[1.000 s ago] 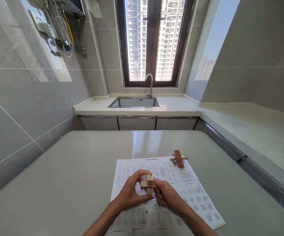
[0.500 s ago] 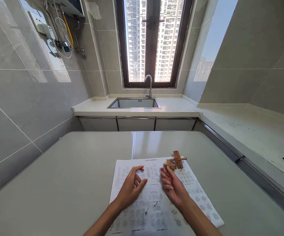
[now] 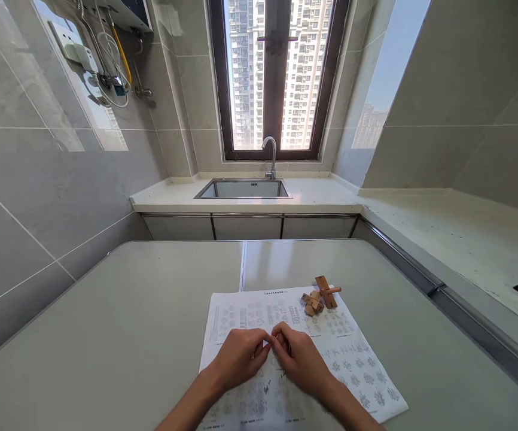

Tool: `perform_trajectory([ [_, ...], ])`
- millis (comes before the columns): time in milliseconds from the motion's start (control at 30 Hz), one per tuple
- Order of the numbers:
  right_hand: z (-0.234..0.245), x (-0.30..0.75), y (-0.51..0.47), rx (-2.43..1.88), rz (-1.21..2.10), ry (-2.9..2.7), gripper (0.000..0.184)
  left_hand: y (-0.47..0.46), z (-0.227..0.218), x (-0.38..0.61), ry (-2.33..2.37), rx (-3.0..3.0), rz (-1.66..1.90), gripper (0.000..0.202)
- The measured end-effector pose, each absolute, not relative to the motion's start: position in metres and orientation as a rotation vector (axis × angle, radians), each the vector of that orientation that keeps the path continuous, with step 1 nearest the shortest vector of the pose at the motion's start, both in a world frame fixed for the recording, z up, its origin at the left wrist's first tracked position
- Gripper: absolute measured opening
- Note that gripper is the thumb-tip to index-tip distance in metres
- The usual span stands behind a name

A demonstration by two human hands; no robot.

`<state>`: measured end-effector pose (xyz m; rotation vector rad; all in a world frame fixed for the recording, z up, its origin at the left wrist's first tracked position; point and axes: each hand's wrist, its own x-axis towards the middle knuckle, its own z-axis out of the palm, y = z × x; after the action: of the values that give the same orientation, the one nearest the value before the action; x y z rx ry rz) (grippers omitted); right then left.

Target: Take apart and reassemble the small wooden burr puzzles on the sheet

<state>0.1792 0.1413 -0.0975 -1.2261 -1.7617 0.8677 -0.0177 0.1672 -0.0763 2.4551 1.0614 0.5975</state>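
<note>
My left hand and my right hand meet over the middle of a printed paper sheet. Their fingertips are pinched together and touch each other. Anything between them is too small or hidden to make out. Beyond the right hand, at the sheet's far right part, lies a small cluster of interlocked notched wooden blocks. Close beside it is a flat wooden piece with a round peg sticking out to the right. Rows of small line drawings cover the paper, partly hidden under my hands and forearms.
The sheet lies on a pale table with a seam down its far half. Past the table's far edge stands a white counter with a sink and a faucet. Another counter runs along the right.
Both hands have come together, nearer to me, from apart, and their fingers have closed into pinches. My right hand has left the wooden blocks, which now lie turned differently.
</note>
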Motion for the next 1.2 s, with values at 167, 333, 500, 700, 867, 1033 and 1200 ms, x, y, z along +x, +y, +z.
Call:
perform_trajectory([
  [167,-0.0958,0.18,0.1406,-1.225,0.863,-1.795,0.023,0.1672,-0.0753,-0.0181,1.038,2.476,0.621,0.019],
  [333,-0.0958,0.1796,0.1409,-1.223,0.855,-1.79,0.023,0.167,-0.0755,-0.0188,1.055,2.485,0.576,0.019],
  [500,-0.0986,0.1796,0.1417,-1.233,0.871,-1.788,0.022,0.1669,-0.0763,-0.0189,1.07,2.481,0.566,0.018],
  [700,-0.1006,0.1793,0.1432,-1.229,0.876,-1.788,0.022,0.1669,-0.0759,-0.019,1.081,2.451,0.555,0.017],
  [867,-0.1003,0.1789,0.143,-1.248,0.885,-1.803,0.023,0.1667,-0.075,-0.0187,1.085,2.449,0.558,0.018],
  [1033,-0.0983,0.1786,0.1425,-1.256,0.893,-1.813,0.024,0.1668,-0.0743,-0.0185,1.082,2.441,0.551,0.019],
  [1200,-0.0958,0.1788,0.1424,-1.273,0.896,-1.816,0.024,0.1663,-0.0747,-0.0188,1.091,2.44,0.542,0.019],
])
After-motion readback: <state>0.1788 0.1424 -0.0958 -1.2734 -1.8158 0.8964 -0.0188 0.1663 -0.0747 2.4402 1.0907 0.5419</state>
